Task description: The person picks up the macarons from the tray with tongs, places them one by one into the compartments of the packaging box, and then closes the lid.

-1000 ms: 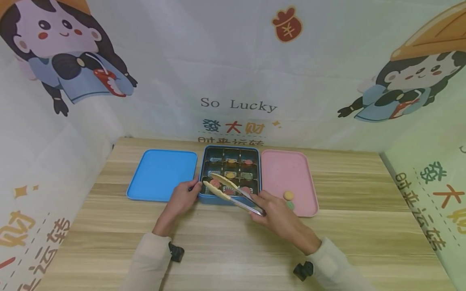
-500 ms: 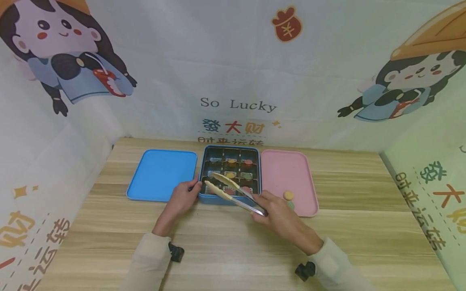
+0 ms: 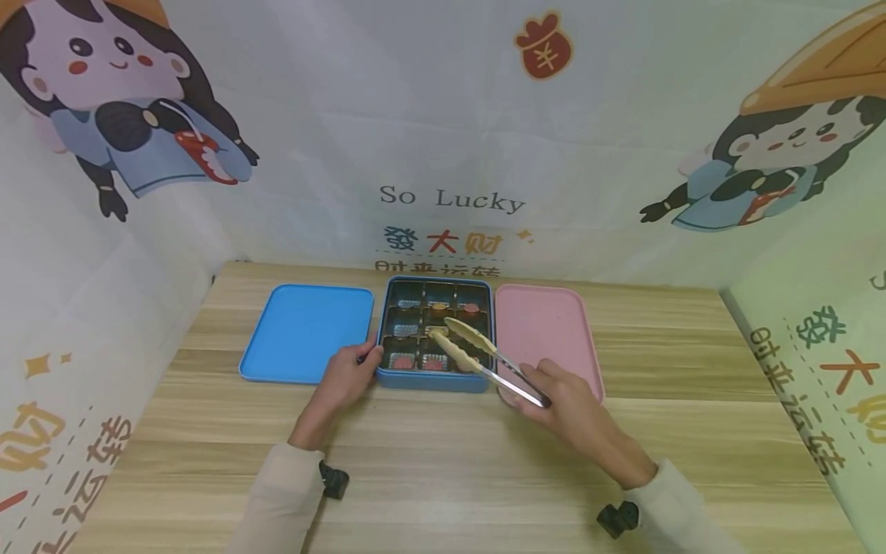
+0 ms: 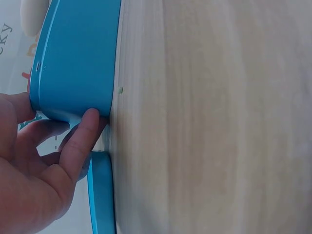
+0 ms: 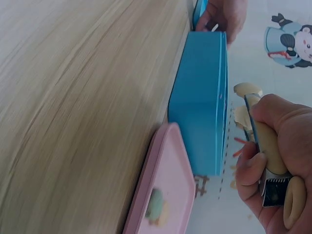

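Note:
My right hand (image 3: pixel 574 408) grips metal tongs (image 3: pixel 508 377) with cream-coloured tips. The tips are spread over the middle of a blue tin box (image 3: pixel 432 381), and nothing shows between them. Inside, the box is split into dark compartments. Several small round cookies lie there, such as a pink cookie (image 3: pixel 403 362) at front left and a yellow cookie (image 3: pixel 439 307) in the back row. The tongs hide part of the middle and right compartments. My left hand (image 3: pixel 349 377) holds the box's front left corner, its thumb and fingers (image 4: pixel 82 139) against the blue side.
A blue lid-like tray (image 3: pixel 308 332) lies left of the box. Against the right side stands a pink tray (image 3: pixel 543 323); a green cookie (image 5: pixel 155 204) and a yellow cookie (image 5: pixel 164 213) lie on it, hidden by my right hand in the head view. Wooden tabletop (image 3: pixel 429 477) extends in front.
The pink cookie between the tong tips has dropped into the front left compartment. My right hand has moved the tongs right and slightly back. My left hand stays at the corner.

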Tool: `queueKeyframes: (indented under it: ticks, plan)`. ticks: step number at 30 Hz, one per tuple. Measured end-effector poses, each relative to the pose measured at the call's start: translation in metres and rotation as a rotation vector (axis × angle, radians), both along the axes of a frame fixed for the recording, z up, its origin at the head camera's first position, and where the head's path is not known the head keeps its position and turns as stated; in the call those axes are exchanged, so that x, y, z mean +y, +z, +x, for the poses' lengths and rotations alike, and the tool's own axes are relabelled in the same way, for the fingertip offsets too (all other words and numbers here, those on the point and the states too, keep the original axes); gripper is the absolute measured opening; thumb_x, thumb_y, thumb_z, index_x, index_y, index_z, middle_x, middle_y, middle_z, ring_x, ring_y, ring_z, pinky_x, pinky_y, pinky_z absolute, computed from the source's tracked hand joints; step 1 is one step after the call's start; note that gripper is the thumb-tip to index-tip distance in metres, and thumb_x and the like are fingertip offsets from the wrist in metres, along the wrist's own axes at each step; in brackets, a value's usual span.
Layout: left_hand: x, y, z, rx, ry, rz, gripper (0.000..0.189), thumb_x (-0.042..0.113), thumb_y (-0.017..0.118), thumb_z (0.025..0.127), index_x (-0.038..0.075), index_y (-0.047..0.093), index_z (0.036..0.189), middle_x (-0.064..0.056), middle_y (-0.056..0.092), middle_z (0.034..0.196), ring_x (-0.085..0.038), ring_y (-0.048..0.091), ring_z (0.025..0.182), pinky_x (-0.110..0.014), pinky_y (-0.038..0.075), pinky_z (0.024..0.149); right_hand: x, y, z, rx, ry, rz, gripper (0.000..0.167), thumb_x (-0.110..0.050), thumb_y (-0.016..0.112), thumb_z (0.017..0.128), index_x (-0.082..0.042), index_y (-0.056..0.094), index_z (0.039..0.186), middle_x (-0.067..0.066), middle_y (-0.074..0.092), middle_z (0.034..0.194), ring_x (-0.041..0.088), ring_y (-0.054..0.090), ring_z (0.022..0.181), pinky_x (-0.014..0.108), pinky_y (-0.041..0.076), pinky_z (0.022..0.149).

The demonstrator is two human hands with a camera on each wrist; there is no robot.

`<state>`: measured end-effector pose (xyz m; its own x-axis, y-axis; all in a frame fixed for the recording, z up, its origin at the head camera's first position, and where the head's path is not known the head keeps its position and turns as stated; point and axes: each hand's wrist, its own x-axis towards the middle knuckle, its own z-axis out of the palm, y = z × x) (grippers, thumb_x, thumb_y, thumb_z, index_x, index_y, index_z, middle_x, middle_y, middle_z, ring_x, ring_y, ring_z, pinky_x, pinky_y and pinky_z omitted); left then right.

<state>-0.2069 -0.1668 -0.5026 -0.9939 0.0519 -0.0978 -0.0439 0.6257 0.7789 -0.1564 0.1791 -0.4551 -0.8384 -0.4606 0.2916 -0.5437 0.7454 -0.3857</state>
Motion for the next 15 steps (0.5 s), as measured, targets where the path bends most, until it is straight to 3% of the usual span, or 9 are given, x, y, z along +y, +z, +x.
queueKeyframes:
  ticks: [9, 15]
  plan:
    - [0.000, 0.001, 0.001, 0.006, -0.008, 0.001, 0.048, 0.028, 0.047, 0.105, 0.000, 0.047, 0.144, -0.009, 0.066, 0.079, -0.022, 0.059, 0.081, -0.035, 0.046, 0.077, 0.042, -0.005, 0.005, 0.098, 0.000, -0.001, 0.046, -0.009, 0.080, 0.079, 0.001, 0.068, 0.122, -0.005, 0.044, 0.077, -0.001, 0.035, 0.062, 0.017, 0.036, 0.050]
    - [0.000, 0.000, 0.000, 0.008, -0.002, 0.000, 0.048, 0.028, 0.047, 0.104, 0.000, 0.047, 0.144, -0.009, 0.067, 0.080, -0.025, 0.059, 0.087, -0.038, 0.046, 0.081, 0.073, -0.010, 0.011, 0.175, -0.008, -0.010, 0.048, -0.003, 0.082, 0.072, 0.008, 0.069, 0.117, 0.002, 0.058, 0.082, 0.000, 0.040, 0.062, 0.016, 0.037, 0.049]
